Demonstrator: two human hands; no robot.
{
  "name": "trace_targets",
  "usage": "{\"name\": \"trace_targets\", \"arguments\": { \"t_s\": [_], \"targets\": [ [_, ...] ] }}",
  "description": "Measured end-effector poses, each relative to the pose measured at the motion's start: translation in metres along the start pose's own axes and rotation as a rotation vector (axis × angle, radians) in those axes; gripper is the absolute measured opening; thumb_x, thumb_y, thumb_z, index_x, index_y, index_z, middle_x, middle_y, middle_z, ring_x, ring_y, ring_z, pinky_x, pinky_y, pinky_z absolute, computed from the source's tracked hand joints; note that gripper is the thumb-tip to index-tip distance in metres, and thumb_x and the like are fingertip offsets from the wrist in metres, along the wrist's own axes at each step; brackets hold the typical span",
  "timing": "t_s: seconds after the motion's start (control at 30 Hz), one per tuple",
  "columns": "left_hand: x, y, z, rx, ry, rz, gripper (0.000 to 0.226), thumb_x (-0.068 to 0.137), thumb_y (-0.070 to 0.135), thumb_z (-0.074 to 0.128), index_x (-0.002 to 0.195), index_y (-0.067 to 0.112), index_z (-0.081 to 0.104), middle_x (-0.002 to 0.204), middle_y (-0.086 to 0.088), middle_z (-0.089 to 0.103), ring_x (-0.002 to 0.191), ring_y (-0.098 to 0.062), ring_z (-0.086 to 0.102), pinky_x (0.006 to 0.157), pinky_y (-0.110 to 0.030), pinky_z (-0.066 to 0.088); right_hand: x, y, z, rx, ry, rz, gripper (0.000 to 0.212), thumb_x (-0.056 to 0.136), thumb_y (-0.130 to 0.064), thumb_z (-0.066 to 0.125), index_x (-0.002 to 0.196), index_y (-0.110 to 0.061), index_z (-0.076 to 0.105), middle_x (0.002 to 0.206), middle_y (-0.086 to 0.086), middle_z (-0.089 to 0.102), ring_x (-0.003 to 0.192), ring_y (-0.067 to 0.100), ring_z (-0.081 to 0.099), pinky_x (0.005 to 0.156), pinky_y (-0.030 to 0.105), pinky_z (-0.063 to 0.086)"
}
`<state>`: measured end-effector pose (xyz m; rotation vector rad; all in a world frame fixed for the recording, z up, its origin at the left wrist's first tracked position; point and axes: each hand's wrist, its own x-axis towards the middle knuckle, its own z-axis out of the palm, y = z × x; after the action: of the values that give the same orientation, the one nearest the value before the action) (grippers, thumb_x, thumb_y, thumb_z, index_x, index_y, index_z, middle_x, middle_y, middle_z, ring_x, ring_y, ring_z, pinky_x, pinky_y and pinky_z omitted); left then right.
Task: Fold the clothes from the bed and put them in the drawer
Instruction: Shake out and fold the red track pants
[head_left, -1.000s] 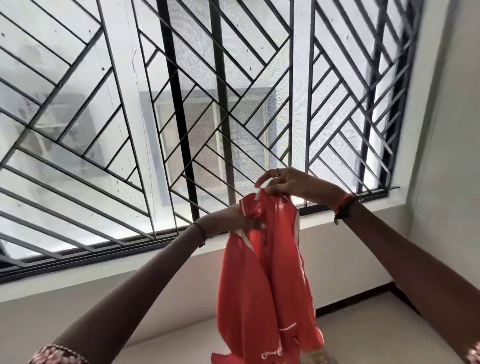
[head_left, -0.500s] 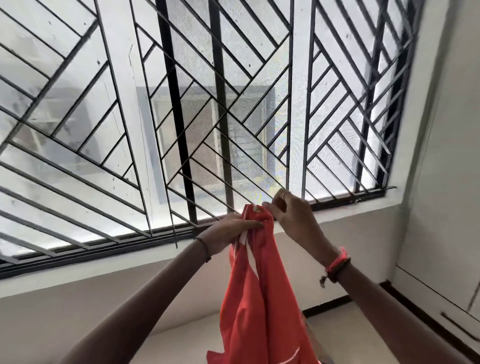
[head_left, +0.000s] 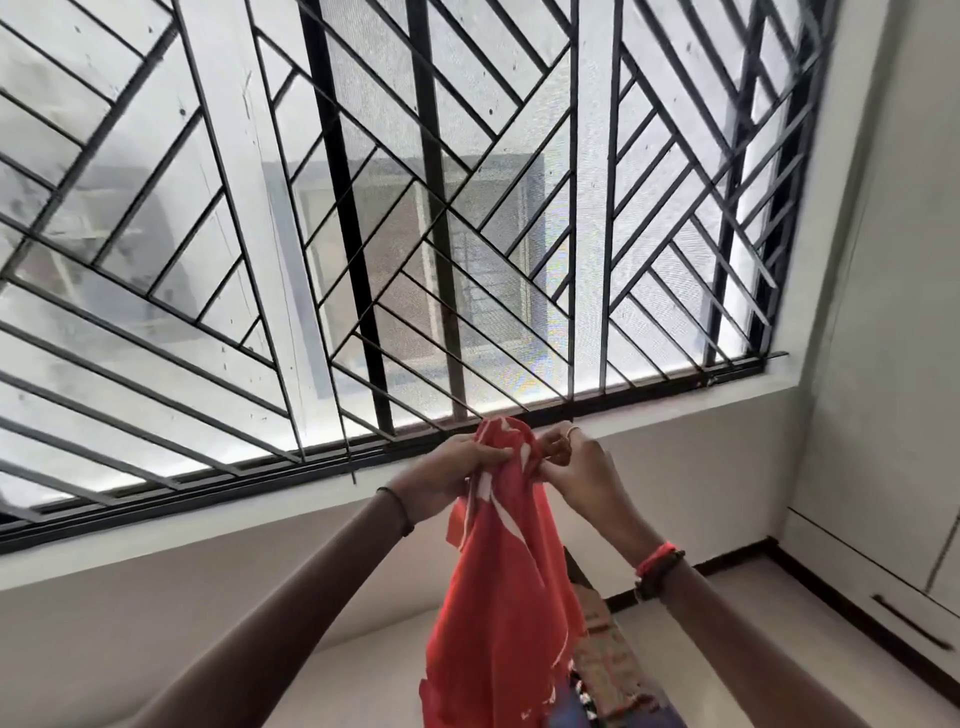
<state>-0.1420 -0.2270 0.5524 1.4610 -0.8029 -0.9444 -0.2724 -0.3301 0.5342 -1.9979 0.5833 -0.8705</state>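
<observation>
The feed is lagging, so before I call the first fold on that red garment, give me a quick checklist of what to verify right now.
1. Left hand grips the top of the red garment: ok.
2. Right hand pinches the top beside it: ok.
3. Garment spread out for folding: not ok. It hangs bunched, with the hands close together.
4. Lower hem hanging free: cannot tell, the frame's bottom edge cuts it off.
5. Drawer by the right wall open to receive it: not ok, its front looks shut.
</observation>
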Motion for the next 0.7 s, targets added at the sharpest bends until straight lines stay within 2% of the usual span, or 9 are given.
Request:
{"name": "trace_targets", "arguments": {
  "t_s": [0.07,0.17,0.23,0.3,0.33,0.47,0.53,0.63,0.7],
  "targets": [
    [-0.001,0.000,0.000,-0.016,0.002,-0.001,0.018,0.087,0.003,0.059,0.104,0.005,0.065,0.101,-0.016,0.063,0.076,-0.018,0.062,0.070,-0.025,0.054,0.000,0.002,0.004,0.189,0.019,0.067,0.016,0.078,-0.006,0.069,0.076,-0.020,0.062,0.080,0.009,0.071,0.079,0.025,0.070,0.081,0.044,0.056],
    [-0.008,0.005,0.002,-0.034,0.043,-0.009,0.017,0.085,0.013,0.066,0.099,0.004,0.067,0.089,-0.011,0.068,0.070,-0.016,0.063,0.067,-0.023,0.054,-0.005,-0.003,0.007,0.482,-0.029,0.136,0.003,0.085,-0.005,0.066,0.086,-0.003,0.064,0.085,0.017,0.068,0.080,0.025,0.068,0.083,0.037,0.057],
    [-0.009,0.004,0.002,-0.026,0.052,0.020,0.018,0.084,0.014,0.068,0.099,0.004,0.068,0.088,-0.010,0.068,0.069,-0.015,0.065,0.066,-0.023,0.055,-0.007,-0.004,0.007,0.512,-0.057,0.111,0.014,0.081,-0.004,0.070,0.091,0.003,0.063,0.085,0.018,0.067,0.077,0.023,0.067,0.081,0.033,0.057],
    [-0.009,0.000,0.001,-0.043,0.073,0.042,0.019,0.084,0.010,0.068,0.101,0.003,0.068,0.090,-0.011,0.069,0.070,-0.016,0.066,0.068,-0.023,0.057,-0.009,-0.008,0.007,0.508,-0.058,0.111,0.011,0.081,0.002,0.069,0.090,0.003,0.064,0.081,0.016,0.067,0.072,0.021,0.066,0.074,0.029,0.058],
    [-0.010,-0.001,0.001,-0.054,0.082,0.044,0.019,0.083,0.009,0.068,0.102,0.003,0.068,0.093,-0.012,0.069,0.071,-0.017,0.066,0.069,-0.024,0.057,-0.008,-0.008,0.006,0.489,-0.047,0.108,0.008,0.081,0.005,0.067,0.087,0.000,0.064,0.077,0.014,0.067,0.069,0.019,0.065,0.070,0.028,0.057],
    [-0.011,-0.003,0.003,-0.064,0.092,0.058,0.018,0.083,0.001,0.065,0.100,0.007,0.068,0.099,-0.014,0.068,0.079,-0.019,0.065,0.079,-0.028,0.055,-0.008,-0.007,0.005,0.344,0.017,0.059,0.022,0.078,0.004,0.065,0.074,-0.017,0.062,0.068,0.009,0.060,0.068,0.020,0.056,0.066,0.034,0.047],
    [-0.013,-0.004,0.004,-0.034,0.100,0.041,0.018,0.084,0.000,0.064,0.101,0.006,0.067,0.098,-0.014,0.068,0.077,-0.018,0.065,0.079,-0.027,0.055,-0.010,-0.007,0.005,0.316,0.021,0.050,0.022,0.077,0.003,0.065,0.072,-0.019,0.061,0.067,0.008,0.058,0.067,0.018,0.054,0.064,0.032,0.044],
    [-0.015,-0.004,0.005,0.002,0.108,0.003,0.011,0.085,0.001,0.063,0.095,0.005,0.067,0.090,-0.010,0.068,0.069,-0.013,0.065,0.072,-0.023,0.055,-0.011,-0.008,0.003,0.449,0.004,0.132,0.019,0.080,0.006,0.064,0.078,-0.012,0.059,0.066,0.004,0.058,0.062,0.012,0.054,0.060,0.024,0.046],
    [-0.017,-0.002,0.006,-0.005,0.089,-0.020,0.010,0.085,0.005,0.065,0.094,0.004,0.068,0.089,-0.009,0.069,0.070,-0.013,0.066,0.075,-0.025,0.055,-0.009,-0.006,0.002,0.600,-0.031,0.237,0.017,0.083,0.007,0.059,0.080,-0.010,0.055,0.066,0.004,0.058,0.057,0.010,0.056,0.054,0.019,0.047]
  ]
}}
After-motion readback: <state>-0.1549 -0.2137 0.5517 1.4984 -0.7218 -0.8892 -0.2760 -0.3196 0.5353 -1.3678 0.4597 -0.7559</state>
